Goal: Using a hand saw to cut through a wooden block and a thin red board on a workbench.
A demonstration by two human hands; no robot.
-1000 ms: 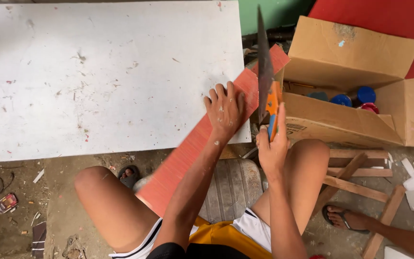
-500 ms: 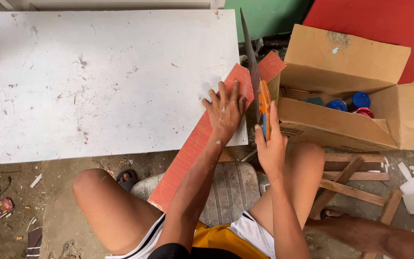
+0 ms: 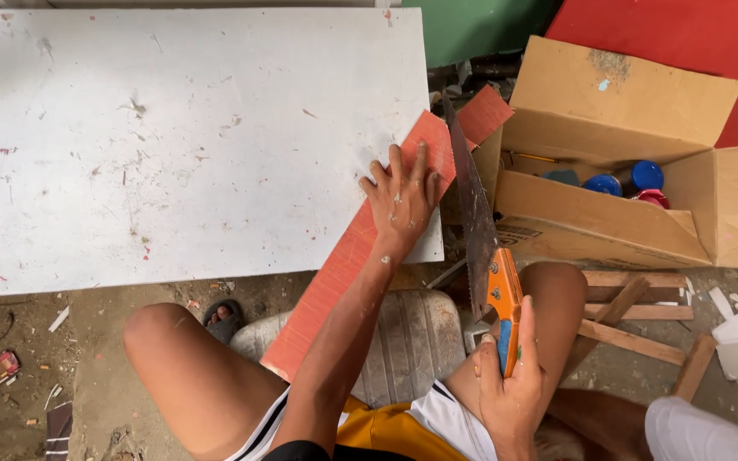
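Pulled back since before, one handsaw (image 3: 474, 213) sits in the right hand (image 3: 506, 384), fist closed on its orange handle; the left hand (image 3: 403, 201) lies open, flat on one red board (image 3: 343, 256).

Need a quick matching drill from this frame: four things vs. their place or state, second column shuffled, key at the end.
Things:
1. left hand
2. right hand
3. saw
4. blue caps

Places or states:
A. inside the cardboard box
B. grips an orange handle
C. blade crosses the red board
D. pressed flat on the red board

Pairs: 1-D, 2-B, 3-C, 4-A
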